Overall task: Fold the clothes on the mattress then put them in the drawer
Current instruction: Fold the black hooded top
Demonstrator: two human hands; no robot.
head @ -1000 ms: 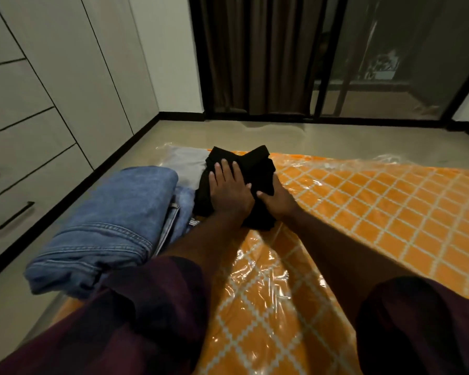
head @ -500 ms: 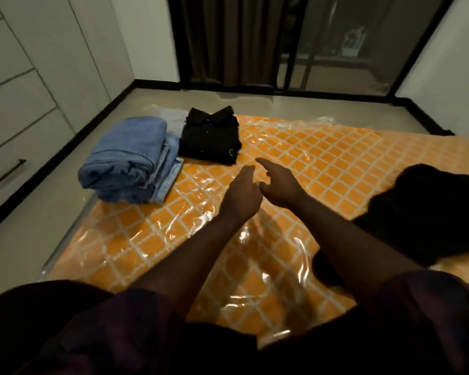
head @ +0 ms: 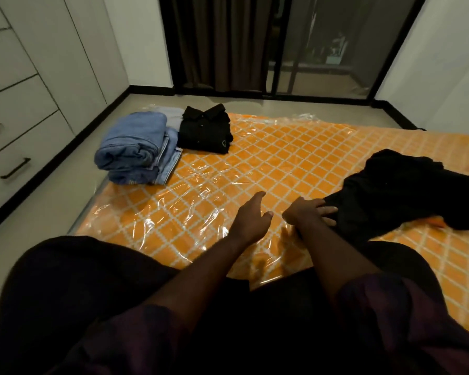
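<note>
Clothing lies in two groups on the orange lattice-patterned mattress (head: 282,158), which is covered with clear plastic. A crumpled black garment (head: 406,190), not yet folded, is spread at the right side of the mattress, with one narrow part stretched toward the person. The right hand (head: 309,212) is laid on that near part. Its fingers (head: 326,210) are held straight and rest flat on the cloth, so the hand lies open. The left hand (head: 251,217) is held just beside the right one, above the plastic, with fingers relaxed and apart and nothing in it. At the far left corner a folded black shirt (head: 205,129) is set with its collar away from the person. Folded blue jeans (head: 140,148) are stacked just beside it on the left. A pale grey folded piece (head: 173,116) is partly hidden behind these two. White drawers (head: 19,136) with black bar handles are shut along the left wall, separated from the mattress by a strip of floor. A dark curtain (head: 220,41) and a glass sliding door (head: 322,44) are seen at the far wall.
</note>
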